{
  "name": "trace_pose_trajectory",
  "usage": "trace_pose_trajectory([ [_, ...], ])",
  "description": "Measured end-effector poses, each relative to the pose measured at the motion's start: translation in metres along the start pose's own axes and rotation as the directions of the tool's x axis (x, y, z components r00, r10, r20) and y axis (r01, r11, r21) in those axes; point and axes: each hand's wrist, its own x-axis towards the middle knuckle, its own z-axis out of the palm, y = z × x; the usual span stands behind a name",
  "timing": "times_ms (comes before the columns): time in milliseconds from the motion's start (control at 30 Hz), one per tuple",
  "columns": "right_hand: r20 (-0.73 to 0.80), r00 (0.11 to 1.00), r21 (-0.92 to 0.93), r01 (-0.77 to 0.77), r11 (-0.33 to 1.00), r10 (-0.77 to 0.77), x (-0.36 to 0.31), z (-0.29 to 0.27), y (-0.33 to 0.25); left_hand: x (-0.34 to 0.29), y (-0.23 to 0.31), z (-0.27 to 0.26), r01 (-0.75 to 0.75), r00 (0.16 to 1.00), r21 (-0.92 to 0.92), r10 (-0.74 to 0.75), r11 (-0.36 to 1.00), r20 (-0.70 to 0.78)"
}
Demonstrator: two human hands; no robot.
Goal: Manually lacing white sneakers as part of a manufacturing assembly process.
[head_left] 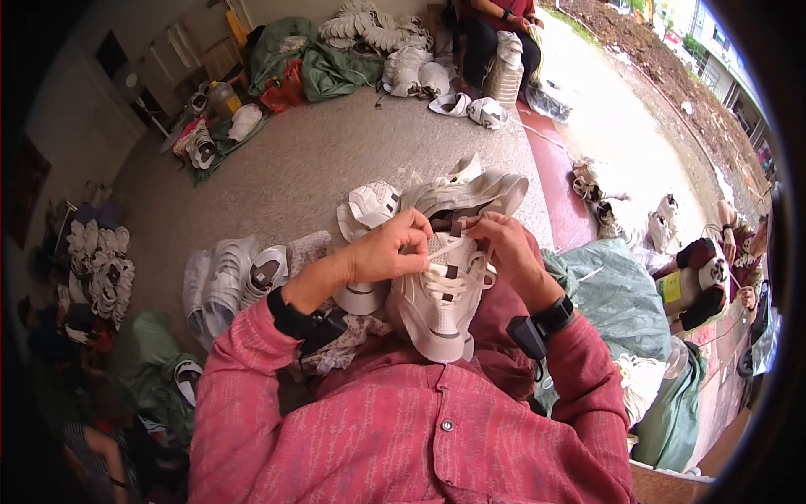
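Observation:
A white sneaker rests on my lap, its toe pointing toward my body. Its white shoelace crosses the upper part of the shoe between my hands. My left hand is closed, fingertips pinching the lace at the left row of eyelets. My right hand is also closed in a pinch beside the tongue, at the lace's other side; its fingertips partly cover what they grip. Just beyond my hands lie more pale sneakers, some resting against each other.
Bagged shoes stand to my left, and a green sack lies to my right. Another person sits at the far side beside stacked shoes. At the right, a second person handles shoes. Green tarps and shoe piles line the back.

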Motion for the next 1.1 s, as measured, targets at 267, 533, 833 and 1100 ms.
trace_pose_trajectory([
  [267,-0.054,0.944,0.316,-0.293,0.903,0.325,-0.005,0.012,-0.023,-0.02,0.031,0.015,-0.062,0.963,0.412,0.162,0.909,-0.214],
  [533,0.061,0.936,-0.536,0.323,0.78,-0.345,-0.011,0.005,-0.053,-0.02,0.018,-0.008,0.243,0.91,-0.02,-0.235,0.97,-0.343],
  [833,0.578,0.652,-0.576,0.752,0.32,-0.491,0.0,0.026,-0.031,0.003,0.015,0.006,0.399,0.916,0.259,-0.372,0.88,-0.148],
  [1100,0.626,0.637,-0.555,0.77,0.317,-0.45,0.004,0.027,-0.027,-0.001,-0.003,-0.004,0.306,0.951,0.156,-0.309,0.939,-0.003],
])
